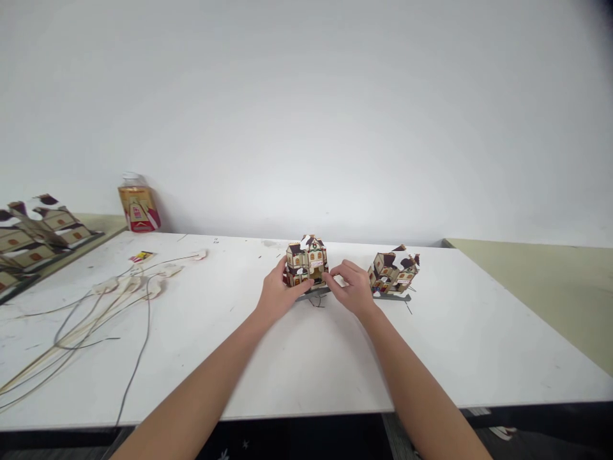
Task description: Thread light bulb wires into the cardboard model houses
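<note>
A small model house (pixel 307 257) with cream walls, dark roofs, white snow-like patches and a sign on its front stands on a thin grey base in the middle of the white table. My left hand (pixel 278 292) grips its left side, thumb across the lower front. At the house's right front edge, my right hand (pixel 351 285) has its thumb and index finger pinched together; what lies between them is too small to make out. Thin dark wires (pixel 316 301) stick out below the front. A second, similar model house (pixel 393 273) stands just right of my right hand.
On the left of the white table (pixel 201 358) lie several thin wires with pale, flat ends (pixel 129 285) and a small colourful packet (pixel 140 257). A bottle (pixel 138 203) stands by the wall. More model houses (pixel 43 233) line the far left.
</note>
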The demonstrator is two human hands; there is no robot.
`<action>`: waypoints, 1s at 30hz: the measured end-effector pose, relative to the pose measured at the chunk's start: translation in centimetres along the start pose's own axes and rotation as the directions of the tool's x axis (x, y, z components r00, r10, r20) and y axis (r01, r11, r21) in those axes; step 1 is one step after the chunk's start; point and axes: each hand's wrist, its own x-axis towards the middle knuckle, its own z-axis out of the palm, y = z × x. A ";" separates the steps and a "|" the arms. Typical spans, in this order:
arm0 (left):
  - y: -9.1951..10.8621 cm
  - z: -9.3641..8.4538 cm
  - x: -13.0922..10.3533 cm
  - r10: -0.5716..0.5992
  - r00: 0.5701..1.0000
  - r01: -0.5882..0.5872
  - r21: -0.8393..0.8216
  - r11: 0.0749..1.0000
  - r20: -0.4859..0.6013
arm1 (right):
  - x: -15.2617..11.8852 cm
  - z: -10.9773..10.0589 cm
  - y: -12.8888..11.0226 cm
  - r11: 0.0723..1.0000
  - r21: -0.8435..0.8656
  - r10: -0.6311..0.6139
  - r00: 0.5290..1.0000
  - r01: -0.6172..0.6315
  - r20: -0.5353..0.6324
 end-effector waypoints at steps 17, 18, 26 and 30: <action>-0.2 -0.1 0.0 0.011 1.000 -0.010 0.026 1.000 -0.007 | -0.2 0.8 0.1 0.987 0.114 0.097 0.981 -0.117 0.169; -0.2 -0.1 0.0 0.006 1.000 -0.006 0.024 1.000 -0.008 | -0.3 0.8 0.1 0.988 0.105 0.096 0.977 -0.117 0.190; -0.3 -0.1 0.0 0.000 1.000 0.000 0.010 1.000 -0.008 | -0.2 -0.1 -0.7 0.997 -0.072 0.015 0.951 0.008 0.310; -0.4 -0.1 0.1 0.003 1.000 -0.003 0.010 1.000 -0.008 | -0.2 -0.3 -1.0 0.977 -0.185 -0.031 0.928 0.107 0.371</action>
